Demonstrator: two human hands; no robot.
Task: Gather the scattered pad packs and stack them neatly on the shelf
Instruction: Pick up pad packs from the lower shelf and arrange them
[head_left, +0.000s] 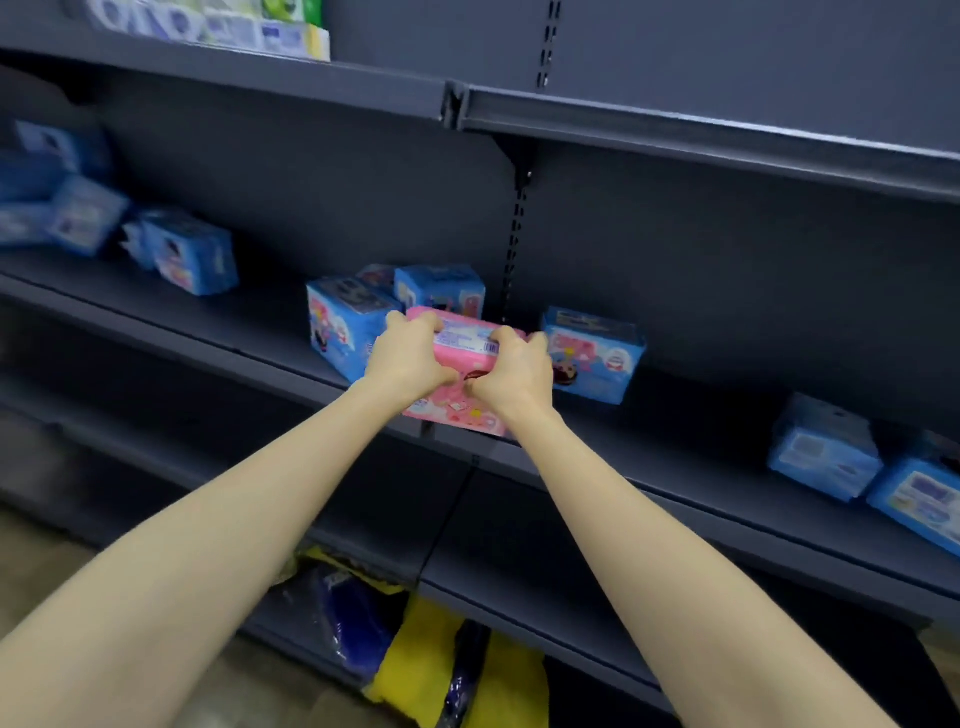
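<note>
A pink pad pack (464, 345) is at the front edge of the dark middle shelf (675, 467). My left hand (408, 356) grips its left end and my right hand (514, 371) grips its right end, fingers curled over the top. Blue pad packs lie scattered along the same shelf: one (340, 325) just left of my hands, one (441, 291) behind the pink pack, one (595, 356) just to the right, two (826, 449) at the far right, and several (192, 252) at the left.
An upper shelf (675, 124) overhangs the work area, with white and green packs (234, 26) at its top left. Below, yellow and blue bagged goods (415, 660) sit on the bottom level. A slotted upright (514, 244) divides the shelf bays.
</note>
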